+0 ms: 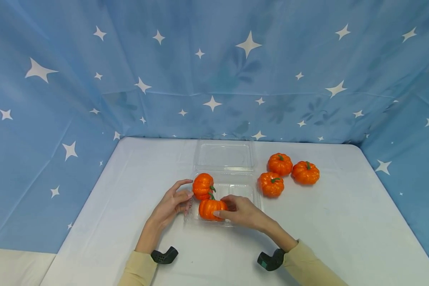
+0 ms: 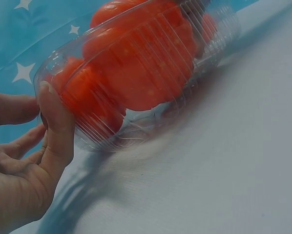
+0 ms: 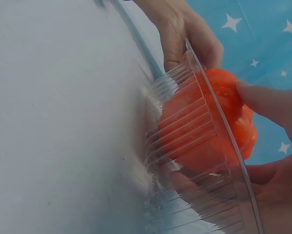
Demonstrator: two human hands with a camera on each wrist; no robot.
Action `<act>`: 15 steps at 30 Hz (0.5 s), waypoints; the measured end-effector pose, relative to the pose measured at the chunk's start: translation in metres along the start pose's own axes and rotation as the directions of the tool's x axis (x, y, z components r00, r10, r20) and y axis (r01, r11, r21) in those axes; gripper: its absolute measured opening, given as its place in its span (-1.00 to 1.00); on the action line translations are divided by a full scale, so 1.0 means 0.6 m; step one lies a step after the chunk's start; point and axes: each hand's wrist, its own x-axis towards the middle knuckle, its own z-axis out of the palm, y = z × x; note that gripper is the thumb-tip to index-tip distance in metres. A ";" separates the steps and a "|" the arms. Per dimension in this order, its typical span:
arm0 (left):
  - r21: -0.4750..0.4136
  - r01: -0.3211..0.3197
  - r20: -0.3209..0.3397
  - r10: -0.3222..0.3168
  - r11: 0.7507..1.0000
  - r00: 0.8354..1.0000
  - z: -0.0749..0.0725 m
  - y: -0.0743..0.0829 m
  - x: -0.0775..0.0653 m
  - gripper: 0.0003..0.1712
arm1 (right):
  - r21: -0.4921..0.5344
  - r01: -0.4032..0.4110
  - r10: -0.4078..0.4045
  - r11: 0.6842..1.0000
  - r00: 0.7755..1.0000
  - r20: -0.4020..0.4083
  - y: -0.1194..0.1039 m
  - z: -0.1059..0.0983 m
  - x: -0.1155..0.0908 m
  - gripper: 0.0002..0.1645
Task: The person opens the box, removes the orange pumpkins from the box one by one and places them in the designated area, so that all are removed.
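A clear plastic clamshell container lies open on the white table, its lid folded back toward the curtain. My left hand holds the container's left edge, with the thumb against the rim in the left wrist view. Inside, at the back left, is a small orange pumpkin with a green stem. My right hand grips a second orange pumpkin at the front of the container, thumb on one side and fingers on the other. In the right wrist view this pumpkin shows through the ribbed wall.
To the right of the container, three more orange pumpkins sit close together on the table. A blue curtain with white stars hangs behind and along both sides.
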 end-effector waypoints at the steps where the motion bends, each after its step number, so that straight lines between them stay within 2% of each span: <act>1: 0.003 -0.001 0.000 0.001 1.000 1.000 0.000 0.000 0.000 -0.38 | 0.007 -0.001 0.001 1.000 1.000 -0.007 0.000 0.000 0.000 -0.27; 15: -0.005 -0.011 0.007 0.011 1.000 1.000 0.001 -0.001 -0.001 -0.37 | 0.082 -0.040 0.044 0.996 0.997 -0.057 0.000 -0.001 -0.003 -0.21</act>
